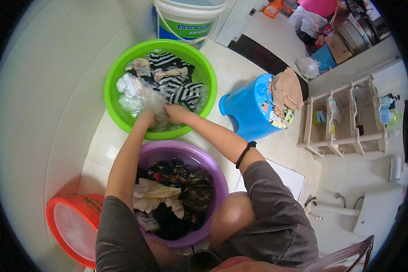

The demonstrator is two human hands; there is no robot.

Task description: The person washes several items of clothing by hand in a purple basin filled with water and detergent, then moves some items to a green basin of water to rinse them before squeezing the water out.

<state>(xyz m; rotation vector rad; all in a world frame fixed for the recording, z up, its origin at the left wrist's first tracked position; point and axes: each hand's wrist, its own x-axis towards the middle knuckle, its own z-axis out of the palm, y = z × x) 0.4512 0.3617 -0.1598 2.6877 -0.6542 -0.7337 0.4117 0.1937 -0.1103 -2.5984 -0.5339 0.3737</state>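
Observation:
Both hands reach into a green plastic basin [109, 98] of water. My left hand [147, 118] is at the near side of the basin, its fingers hidden under splashing water. Beside it, my right hand [175, 113] is also partly sunk, so what either hand grips cannot be made out. Around them lie soaked clothes: a black-and-white striped garment [170, 85], a white cloth [128, 84] and a beige patterned piece [139, 65]. Closer to me a purple basin [221, 180] holds dark garments and a cream cloth [153, 193] in water.
A white paint bucket [190, 20] stands behind the green basin. To the right is a blue plastic stool [248, 102] with a tan cloth [287, 89] on top. A red bucket [52, 217] sits at the lower left, and a beige shelf rack [343, 119] at the far right.

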